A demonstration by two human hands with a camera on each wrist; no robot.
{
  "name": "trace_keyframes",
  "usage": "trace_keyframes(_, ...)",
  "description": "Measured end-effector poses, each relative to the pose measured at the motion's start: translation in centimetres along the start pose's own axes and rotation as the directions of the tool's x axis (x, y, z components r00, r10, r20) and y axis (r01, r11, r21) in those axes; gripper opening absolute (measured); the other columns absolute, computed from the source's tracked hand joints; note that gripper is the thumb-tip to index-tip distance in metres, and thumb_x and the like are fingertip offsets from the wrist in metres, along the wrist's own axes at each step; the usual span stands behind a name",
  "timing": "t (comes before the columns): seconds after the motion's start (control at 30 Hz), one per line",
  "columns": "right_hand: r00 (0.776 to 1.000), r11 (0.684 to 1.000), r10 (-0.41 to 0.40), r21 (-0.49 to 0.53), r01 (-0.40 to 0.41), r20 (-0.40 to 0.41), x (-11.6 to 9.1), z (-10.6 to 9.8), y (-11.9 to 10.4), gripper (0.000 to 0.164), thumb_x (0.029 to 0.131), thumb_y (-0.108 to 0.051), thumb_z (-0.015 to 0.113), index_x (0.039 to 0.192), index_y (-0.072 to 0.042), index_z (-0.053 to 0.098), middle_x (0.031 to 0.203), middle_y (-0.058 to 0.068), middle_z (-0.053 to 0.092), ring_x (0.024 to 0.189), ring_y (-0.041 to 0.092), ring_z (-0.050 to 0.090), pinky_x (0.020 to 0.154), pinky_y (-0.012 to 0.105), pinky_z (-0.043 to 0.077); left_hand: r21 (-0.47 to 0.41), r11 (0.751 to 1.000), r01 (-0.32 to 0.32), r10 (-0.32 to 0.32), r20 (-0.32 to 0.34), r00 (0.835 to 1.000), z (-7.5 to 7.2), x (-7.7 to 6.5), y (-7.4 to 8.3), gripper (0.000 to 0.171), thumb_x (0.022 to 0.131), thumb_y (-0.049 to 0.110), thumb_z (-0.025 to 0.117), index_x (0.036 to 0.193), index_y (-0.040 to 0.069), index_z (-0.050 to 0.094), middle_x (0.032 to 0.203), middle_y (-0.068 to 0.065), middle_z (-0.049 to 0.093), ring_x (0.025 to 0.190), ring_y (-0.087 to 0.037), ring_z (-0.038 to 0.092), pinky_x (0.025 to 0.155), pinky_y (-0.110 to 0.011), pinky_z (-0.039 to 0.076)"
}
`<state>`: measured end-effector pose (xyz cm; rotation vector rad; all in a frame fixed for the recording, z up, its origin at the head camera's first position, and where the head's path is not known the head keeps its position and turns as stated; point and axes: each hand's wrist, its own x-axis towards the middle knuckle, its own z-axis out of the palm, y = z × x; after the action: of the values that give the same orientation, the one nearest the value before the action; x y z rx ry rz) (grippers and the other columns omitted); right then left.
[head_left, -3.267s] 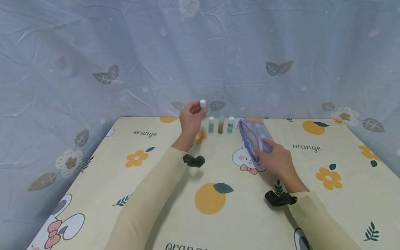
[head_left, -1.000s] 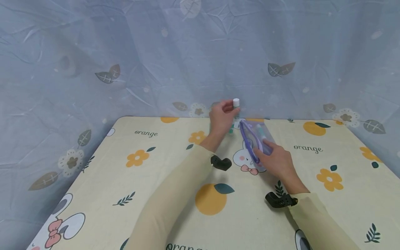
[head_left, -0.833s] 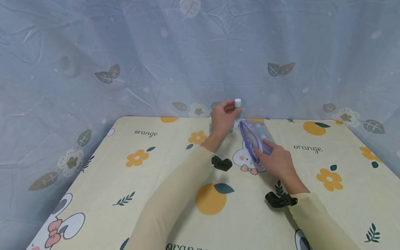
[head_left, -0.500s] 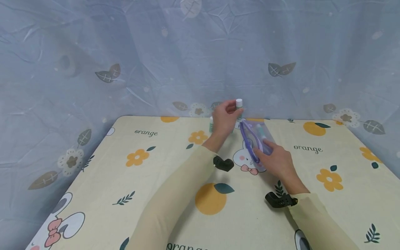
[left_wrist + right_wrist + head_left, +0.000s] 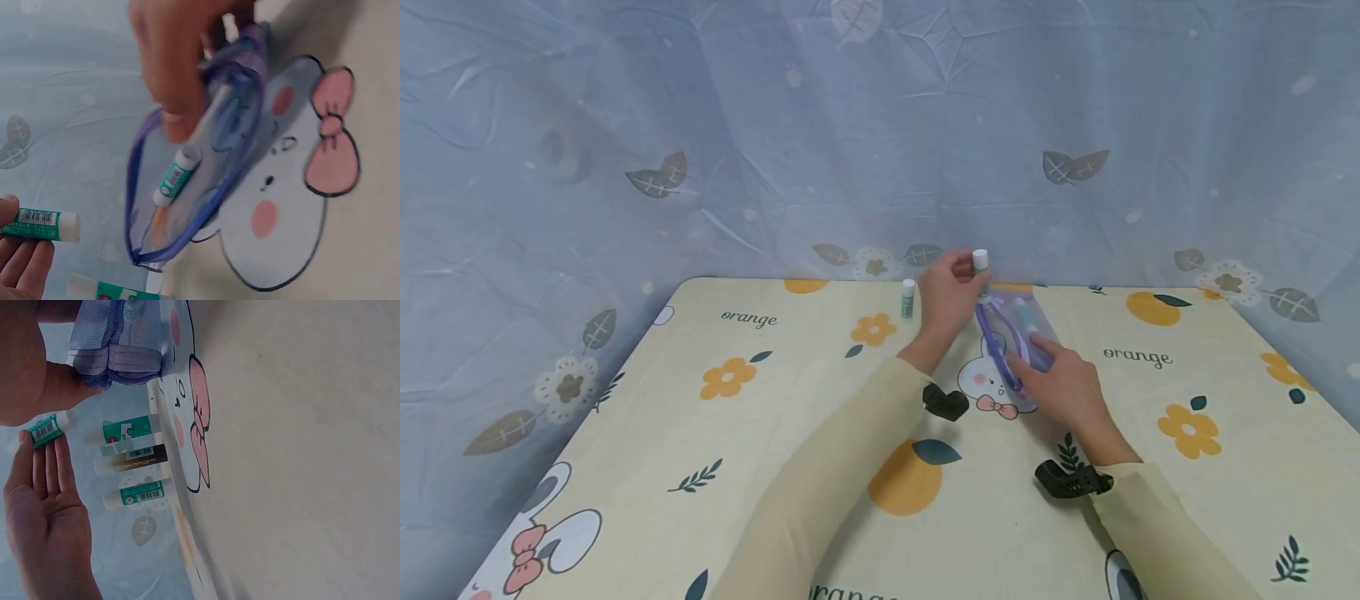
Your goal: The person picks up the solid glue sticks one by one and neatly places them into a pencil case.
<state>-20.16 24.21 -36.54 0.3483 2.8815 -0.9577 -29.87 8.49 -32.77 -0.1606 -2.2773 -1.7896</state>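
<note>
In the head view my left hand (image 5: 949, 296) pinches a glue stick (image 5: 981, 262) with a white cap and green label, beside the far end of a purple mesh zip pouch (image 5: 997, 354). My right hand (image 5: 1066, 383) grips the pouch by its near end. Seen from the left wrist, the pouch's zipped mouth (image 5: 132, 194) gapes, and another glue stick (image 5: 177, 175) lies inside. The held stick is outside, close to that opening. Behind my left hand stand a green glue stick (image 5: 128, 430) and a brown one (image 5: 134, 460), hidden in the head view.
A third upright glue stick (image 5: 907, 298), green-labelled, stands left of my left hand near the table's back edge. The tablecloth (image 5: 775, 450) has printed oranges, flowers and rabbits. A grey-blue patterned curtain (image 5: 880, 125) hangs right behind the table.
My left hand has carried the glue stick rightward, past the standing sticks to the pouch, and has lowered it slightly over the last half second. My right hand keeps its place on the pouch.
</note>
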Motion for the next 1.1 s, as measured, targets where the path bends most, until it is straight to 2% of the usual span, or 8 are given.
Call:
trace_keyframes(0.1, 1.0, 1.0, -0.006, 0.0, 0.006, 0.0, 0.0, -0.1, 0.0, 0.083, 0.105, -0.058, 0.053, 0.168, -0.011, 0.027, 0.162, 0.038, 0.038, 0.142, 0.055, 0.046, 0.113, 0.069, 0.047, 0.026, 1.0, -0.001, 0.001, 0.006, 1.0, 0.3, -0.3, -0.3, 0.037, 0.098, 0.017, 0.077, 0.134, 0.007, 0.069, 0.123, -0.011, 0.079, 0.112, -0.023, 0.078, 0.092, -0.028, 0.064)
trace_keyframes(0.43, 1.0, 1.0, -0.002, 0.002, 0.002, 0.005, 0.0, -0.3, -0.2, 0.083, 0.105, -0.059, 0.053, 0.168, -0.012, 0.027, 0.162, 0.038, 0.038, 0.143, 0.055, 0.045, 0.114, 0.07, 0.046, 0.165, 0.982, 0.096, -0.093, -0.026, 0.995, 1.4, -1.1, -0.7, 0.036, 0.097, 0.025, 0.079, 0.131, 0.015, 0.073, 0.12, -0.003, 0.081, 0.107, -0.016, 0.078, 0.09, -0.026, 0.062)
trace_keyframes(0.67, 1.0, 1.0, -0.006, 0.001, 0.006, 0.009, 0.0, -0.3, -0.1, 0.083, 0.105, -0.059, 0.053, 0.168, -0.011, 0.027, 0.162, 0.038, 0.039, 0.143, 0.054, 0.046, 0.114, 0.069, 0.047, 0.192, 0.972, 0.138, -0.14, -0.001, 0.99, 2.1, -1.4, -0.8, 0.035, 0.097, 0.022, 0.079, 0.13, 0.011, 0.073, 0.115, -0.007, 0.082, 0.097, -0.015, 0.079, 0.075, -0.018, 0.062)
trace_keyframes(0.83, 1.0, 1.0, -0.007, 0.003, 0.007, 0.007, 0.0, -0.2, -0.1, 0.083, 0.105, -0.058, 0.053, 0.168, -0.01, 0.028, 0.162, 0.037, 0.039, 0.144, 0.055, 0.045, 0.115, 0.069, 0.046, 0.187, 0.972, 0.145, -0.151, 0.018, 0.988, 2.6, -1.6, -1.0, 0.037, 0.098, 0.019, 0.077, 0.132, 0.007, 0.071, 0.117, -0.012, 0.081, 0.098, -0.02, 0.081, 0.075, -0.021, 0.064)
trace_keyframes(1.1, 1.0, 1.0, 0.0, 0.009, 0.0, 0.007, -0.1, -0.2, -0.2, 0.083, 0.105, -0.058, 0.053, 0.168, -0.011, 0.027, 0.161, 0.037, 0.04, 0.142, 0.053, 0.046, 0.115, 0.069, 0.046, 0.278, 0.953, 0.117, -0.134, 0.042, 0.99, 3.1, -1.9, -1.1, 0.04, 0.101, 0.021, 0.074, 0.138, 0.008, 0.068, 0.123, -0.012, 0.08, 0.101, -0.02, 0.08, 0.078, -0.025, 0.066)
